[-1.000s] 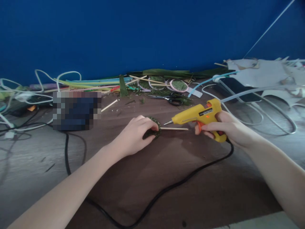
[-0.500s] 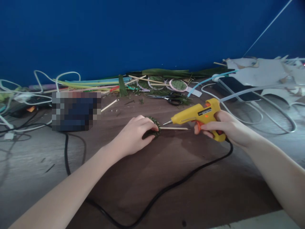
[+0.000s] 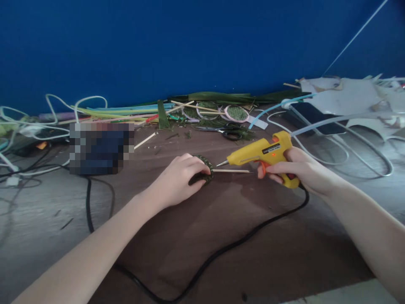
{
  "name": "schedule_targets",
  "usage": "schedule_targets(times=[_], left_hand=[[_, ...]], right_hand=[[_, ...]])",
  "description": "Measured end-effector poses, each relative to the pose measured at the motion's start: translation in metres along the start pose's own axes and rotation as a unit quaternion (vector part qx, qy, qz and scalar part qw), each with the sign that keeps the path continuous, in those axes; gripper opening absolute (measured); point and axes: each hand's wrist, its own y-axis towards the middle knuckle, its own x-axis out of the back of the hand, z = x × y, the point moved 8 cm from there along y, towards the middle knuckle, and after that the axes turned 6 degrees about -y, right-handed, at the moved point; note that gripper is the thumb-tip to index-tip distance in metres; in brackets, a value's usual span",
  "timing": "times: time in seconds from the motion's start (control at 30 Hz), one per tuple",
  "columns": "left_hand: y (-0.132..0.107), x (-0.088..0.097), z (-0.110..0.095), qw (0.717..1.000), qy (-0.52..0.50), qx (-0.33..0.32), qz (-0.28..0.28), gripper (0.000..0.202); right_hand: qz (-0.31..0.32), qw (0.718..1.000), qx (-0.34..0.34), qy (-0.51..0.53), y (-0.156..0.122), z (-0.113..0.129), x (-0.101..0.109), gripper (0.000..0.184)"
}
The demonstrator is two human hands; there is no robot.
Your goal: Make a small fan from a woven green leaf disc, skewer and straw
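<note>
My left hand (image 3: 182, 177) is closed on a small round piece of woven green leaf (image 3: 207, 164), its fingers and thumb covering most of it. A thin wooden stick (image 3: 232, 171) juts out to the right from the woven piece, just over the table. In my right hand (image 3: 299, 169) is a yellow hot glue gun (image 3: 261, 153), with a finger at its orange trigger and a small red light glowing on its side. The metal nozzle points left and down, close to the woven piece's right edge and above the stick. A clear glue stick (image 3: 329, 121) extends from the gun's rear.
A black cord (image 3: 218, 253) loops across the brown table (image 3: 190, 228). Scissors (image 3: 230, 131), woven discs with pale rims (image 3: 236, 113), sticks and leaf strips lie along the blue wall (image 3: 202, 46). At right are a dark phone-like device (image 3: 316, 117) and torn white sheets (image 3: 351, 97).
Almost nothing differs. Both hands, the glue gun and the woven piece keep nearly the same places.
</note>
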Motion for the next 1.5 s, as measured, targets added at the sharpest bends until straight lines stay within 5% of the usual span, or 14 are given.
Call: schedule_targets(times=[1.5], left_hand=[[-0.0017, 0.0020, 0.0046, 0.998, -0.059, 0.020, 0.031, 0.024]], right_hand=[[-0.004, 1.000, -0.009, 0.008, -0.0018, 0.0043, -0.0023, 0.008]])
